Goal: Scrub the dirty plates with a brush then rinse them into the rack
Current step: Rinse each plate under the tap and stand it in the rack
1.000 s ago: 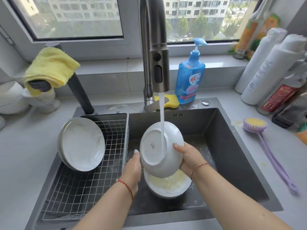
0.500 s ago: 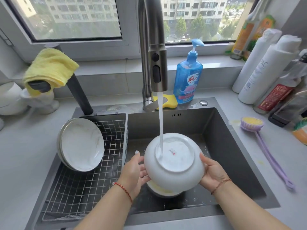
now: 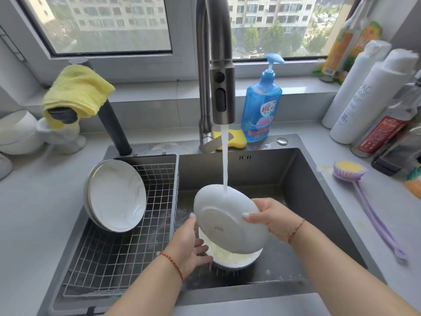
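I hold a white deep plate (image 3: 230, 220) bottom-up and tilted over the sink, with the tap's water stream (image 3: 225, 160) hitting its upper rim. My right hand (image 3: 273, 218) grips its right edge, thumb on the underside. My left hand (image 3: 190, 245) holds its lower left edge from beneath, fingers spread. Under it in the sink lies another white plate (image 3: 230, 258) with yellowish suds. Two clean plates (image 3: 116, 195) lean in the wire rack (image 3: 109, 265) on the left. The purple long-handled brush (image 3: 350, 171) lies on the counter at the right.
The tall faucet (image 3: 215, 65) rises behind the sink (image 3: 303, 190). A blue soap bottle (image 3: 262, 106) and yellow sponge (image 3: 237, 139) stand behind the basin. White and red bottles (image 3: 373, 96) crowd the right counter. A yellow cloth (image 3: 76, 92) hangs at the left.
The plate has turned in my hands under the stream; its base now faces lower left and the water lands on the rim instead of the base. My right thumb has come onto the underside.
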The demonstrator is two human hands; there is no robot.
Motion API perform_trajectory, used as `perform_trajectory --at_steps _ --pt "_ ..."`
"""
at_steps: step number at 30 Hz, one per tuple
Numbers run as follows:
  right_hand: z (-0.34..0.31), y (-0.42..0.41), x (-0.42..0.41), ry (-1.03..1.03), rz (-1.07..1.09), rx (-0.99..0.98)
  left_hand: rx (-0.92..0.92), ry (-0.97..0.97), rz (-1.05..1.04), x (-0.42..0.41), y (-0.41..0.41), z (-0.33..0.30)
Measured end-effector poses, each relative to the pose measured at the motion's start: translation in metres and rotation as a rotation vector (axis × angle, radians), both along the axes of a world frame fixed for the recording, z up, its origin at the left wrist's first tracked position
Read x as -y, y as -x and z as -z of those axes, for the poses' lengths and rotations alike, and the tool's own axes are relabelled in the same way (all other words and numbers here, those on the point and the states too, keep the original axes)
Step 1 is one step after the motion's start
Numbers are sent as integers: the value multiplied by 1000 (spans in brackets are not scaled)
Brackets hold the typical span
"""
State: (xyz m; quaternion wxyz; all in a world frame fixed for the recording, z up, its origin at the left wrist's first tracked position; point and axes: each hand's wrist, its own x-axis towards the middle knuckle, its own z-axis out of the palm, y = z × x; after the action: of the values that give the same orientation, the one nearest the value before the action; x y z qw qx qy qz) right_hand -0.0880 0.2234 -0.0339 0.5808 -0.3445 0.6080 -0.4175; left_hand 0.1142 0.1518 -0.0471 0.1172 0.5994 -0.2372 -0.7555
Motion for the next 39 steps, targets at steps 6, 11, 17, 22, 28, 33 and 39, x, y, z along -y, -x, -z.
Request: perform_trajectory --at_steps 6,11,17,22,28,33,39 --pt "-2 -49 5 68 -313 -774 -237 -48 -84 11 -1 -20" --pt "10 -76 -1 387 -347 -1218 -191 82 -126 5 1 -25" --pt "38 -82 2 608 -193 -1280 -346 162 -263 7 -12 -20" --pt "55 -79 -2 663 -244 -1242 -305 403 -227 11 -18 -15" --pt "69 -80 2 348 -213 -1160 -111 774 59 23 -21 -38" --pt "63 -95 1 646 -140 -1014 112 781 179 41 -23 -66" --pt "35 -111 6 812 73 -894 143 679 180 67 -21 -90"
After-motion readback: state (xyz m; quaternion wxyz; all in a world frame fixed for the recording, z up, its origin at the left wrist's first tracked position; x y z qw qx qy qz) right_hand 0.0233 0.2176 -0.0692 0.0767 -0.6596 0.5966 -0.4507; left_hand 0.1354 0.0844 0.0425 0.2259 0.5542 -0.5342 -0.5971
